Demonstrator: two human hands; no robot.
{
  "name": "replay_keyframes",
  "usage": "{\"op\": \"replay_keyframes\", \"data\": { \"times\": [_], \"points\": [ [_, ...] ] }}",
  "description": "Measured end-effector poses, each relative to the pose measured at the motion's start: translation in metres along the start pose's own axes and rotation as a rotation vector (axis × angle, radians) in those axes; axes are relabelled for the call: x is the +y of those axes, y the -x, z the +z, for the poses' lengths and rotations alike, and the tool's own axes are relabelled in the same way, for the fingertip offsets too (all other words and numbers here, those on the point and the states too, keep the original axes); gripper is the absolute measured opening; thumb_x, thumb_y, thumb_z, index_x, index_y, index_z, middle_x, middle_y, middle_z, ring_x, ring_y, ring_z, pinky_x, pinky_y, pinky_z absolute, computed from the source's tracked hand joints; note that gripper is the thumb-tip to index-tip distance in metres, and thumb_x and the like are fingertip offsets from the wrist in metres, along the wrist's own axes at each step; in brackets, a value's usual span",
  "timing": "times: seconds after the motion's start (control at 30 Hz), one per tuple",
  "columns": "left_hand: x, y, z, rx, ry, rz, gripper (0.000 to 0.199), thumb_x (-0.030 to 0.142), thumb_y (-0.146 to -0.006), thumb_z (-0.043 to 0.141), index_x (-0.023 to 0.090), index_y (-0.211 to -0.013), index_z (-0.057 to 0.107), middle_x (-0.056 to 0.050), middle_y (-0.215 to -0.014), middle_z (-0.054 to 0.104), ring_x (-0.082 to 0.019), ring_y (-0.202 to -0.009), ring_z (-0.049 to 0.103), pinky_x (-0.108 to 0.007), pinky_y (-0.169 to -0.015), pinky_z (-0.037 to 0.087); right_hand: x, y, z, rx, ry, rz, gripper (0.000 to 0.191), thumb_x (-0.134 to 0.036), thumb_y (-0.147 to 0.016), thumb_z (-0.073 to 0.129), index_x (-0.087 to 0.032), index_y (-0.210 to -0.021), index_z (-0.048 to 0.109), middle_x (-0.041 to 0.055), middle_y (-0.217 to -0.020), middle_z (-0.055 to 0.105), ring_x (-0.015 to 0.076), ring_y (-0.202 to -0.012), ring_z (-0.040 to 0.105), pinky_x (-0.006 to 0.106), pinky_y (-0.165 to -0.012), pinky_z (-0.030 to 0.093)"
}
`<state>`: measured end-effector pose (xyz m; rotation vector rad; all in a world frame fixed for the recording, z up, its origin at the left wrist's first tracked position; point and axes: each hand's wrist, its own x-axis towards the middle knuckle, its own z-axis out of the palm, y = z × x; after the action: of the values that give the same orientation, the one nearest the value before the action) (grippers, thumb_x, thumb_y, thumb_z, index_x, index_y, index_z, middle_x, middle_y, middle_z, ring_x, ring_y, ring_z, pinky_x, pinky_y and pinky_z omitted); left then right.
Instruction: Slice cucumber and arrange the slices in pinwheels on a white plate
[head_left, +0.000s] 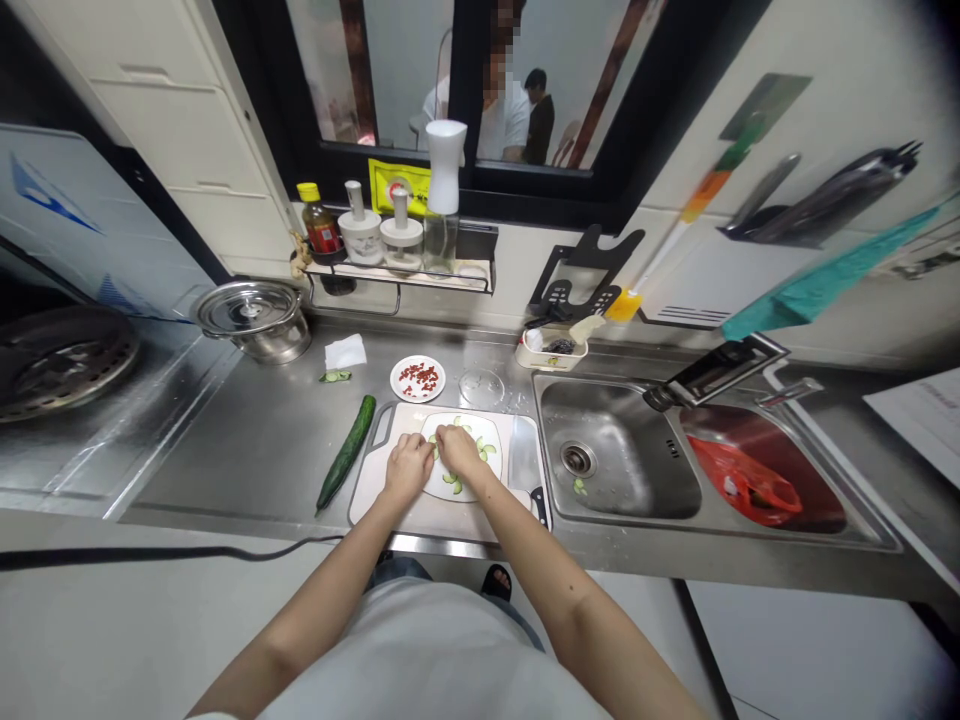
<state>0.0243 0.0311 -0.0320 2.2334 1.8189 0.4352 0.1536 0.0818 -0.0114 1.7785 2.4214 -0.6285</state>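
Observation:
A white plate [471,482] with several green cucumber slices [486,449] around it rests on a pale cutting board [375,484]. My left hand [409,464] is over the plate's left side, fingers bent together near a slice. My right hand [457,449] reaches over the plate's upper left part, its fingers pinched; what they hold is too small to make out. The fingertips of both hands are close together. A knife [523,455] lies at the board's right edge. Left of the board is a whole cucumber [346,455].
Behind the board sits a small dish [418,379] of red pieces. A lidded pot [255,318] stands at the back left. The sink [619,450] is on the right, with a red bag [750,483] in its second basin. A shelf [465,272] holds bottles and jars.

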Motion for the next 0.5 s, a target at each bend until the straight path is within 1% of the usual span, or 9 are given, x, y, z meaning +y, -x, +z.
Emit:
{"op": "replay_keyframes", "data": {
  "times": [0.27,0.5],
  "points": [
    [-0.0041,0.0010,0.0006,-0.012,-0.053,0.067,0.026,0.022,-0.091,0.048,0.022,-0.107,0.069,-0.008,-0.100,0.060,-0.022,-0.098,0.048,-0.034,-0.084,0.043,-0.0009,-0.0003,-0.0001,-0.009,0.023,0.005,0.027,-0.013,-0.094,0.039,-0.015,-0.107,0.063,0.0119,-0.107,0.067,0.0188,-0.096,0.059,0.026,-0.077,0.037],
    [-0.0058,0.0016,-0.0050,-0.066,-0.117,0.135,0.028,0.021,-0.090,0.050,0.021,-0.112,0.066,-0.008,-0.102,0.059,-0.023,-0.098,0.047,-0.035,-0.083,0.042,-0.0006,-0.0004,0.0023,-0.012,0.037,0.014,0.028,-0.014,-0.095,0.038,-0.016,-0.109,0.063,0.0120,-0.107,0.066,0.0191,-0.097,0.059,0.026,-0.078,0.038]
  ]
}}
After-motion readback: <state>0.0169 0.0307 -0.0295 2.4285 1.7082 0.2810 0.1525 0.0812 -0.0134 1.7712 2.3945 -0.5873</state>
